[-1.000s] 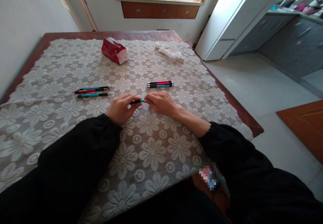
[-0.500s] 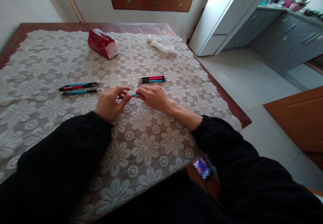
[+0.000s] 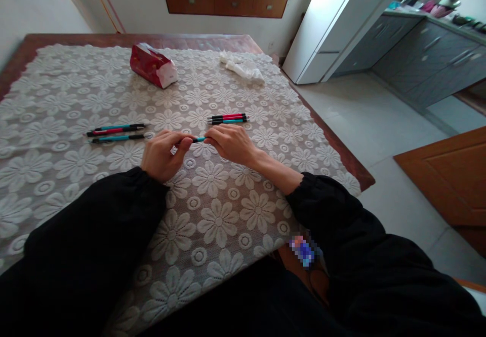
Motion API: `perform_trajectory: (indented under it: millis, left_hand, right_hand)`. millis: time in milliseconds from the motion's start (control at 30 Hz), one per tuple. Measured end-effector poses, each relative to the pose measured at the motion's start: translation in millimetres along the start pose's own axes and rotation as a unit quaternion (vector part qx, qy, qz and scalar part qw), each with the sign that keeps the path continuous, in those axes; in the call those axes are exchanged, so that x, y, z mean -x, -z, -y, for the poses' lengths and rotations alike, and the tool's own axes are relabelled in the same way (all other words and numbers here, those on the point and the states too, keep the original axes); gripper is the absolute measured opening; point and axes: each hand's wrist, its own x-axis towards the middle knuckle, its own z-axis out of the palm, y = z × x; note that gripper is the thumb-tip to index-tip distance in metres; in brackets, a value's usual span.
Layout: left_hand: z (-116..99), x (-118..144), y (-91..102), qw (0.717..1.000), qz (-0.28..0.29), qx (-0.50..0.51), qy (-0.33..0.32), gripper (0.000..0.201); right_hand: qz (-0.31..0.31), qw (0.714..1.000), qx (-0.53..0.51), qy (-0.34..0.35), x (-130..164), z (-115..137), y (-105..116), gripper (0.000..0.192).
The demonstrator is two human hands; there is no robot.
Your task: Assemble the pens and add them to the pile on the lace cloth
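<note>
Pens are the work here, and we hold one teal pen between both hands just above the lace cloth on the surface. To do this step well, we judge that each hand should pinch its own end firmly and keep the barrel level, so the two halves stay in one line and no small part drops into the holes of the lace. Our left hand is curled, its thumb and forefinger closed on the left end of the pen. Our right hand is also closed, its fingertips pinched on the right end; only a short teal piece shows between the two hands, which are near each other but not touching. If the pen is in one piece or two, we cannot tell. Three more pens lie to the left, and a pair of pens lies just beyond the right hand. Farther away rest a red tissue pack and a crumpled white tissue.
</note>
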Motion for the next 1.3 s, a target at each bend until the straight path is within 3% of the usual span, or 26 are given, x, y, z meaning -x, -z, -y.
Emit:
perform_trajectory:
  millis: [133,433,600,800,967,1067,1167,1300]
  left_hand:
    - [0,-3,2.3,0.998,0.029,0.007,0.047,0.045]
    - [5,-1,0.9,0.999,0.03,-0.035,-0.008,0.031]
    - [5,-3,-1.6,0.999,0.018,-0.046,0.008,0.026]
    - [4,-2,0.8,0.993,-0.002,-0.118,0.022,0.03]
    - [6,-9,28.6,0.964,0.067,-0.252,0.051,0.031]
    - [19,-14,49.3,0.937,0.128,-0.313,0.086,0.031]
    - [38,-17,62.4,0.92,0.173,-0.328,0.131,0.027]
    - [51,-20,69.0,0.909,0.221,-0.327,0.13,0.024]
  right_hand:
    - [-0.026,1.0,0.007,0.007,-1,-8,2,0.034]
    - [0.026,0.998,-0.048,-0.04,-1,-10,1,0.033]
    - [-0.011,1.0,-0.017,-0.012,1,-22,3,0.027]
    - [-0.05,0.993,0.036,-0.102,3,-43,2,0.013]
    - [-0.028,0.992,0.03,-0.115,4,-49,-1,0.011]
    - [-0.012,0.994,0.018,-0.11,4,-49,-2,0.018]
    - [-0.013,0.995,0.01,-0.102,4,-49,-2,0.033]
    - [-0.006,0.995,0.022,-0.094,3,-50,-6,0.05]
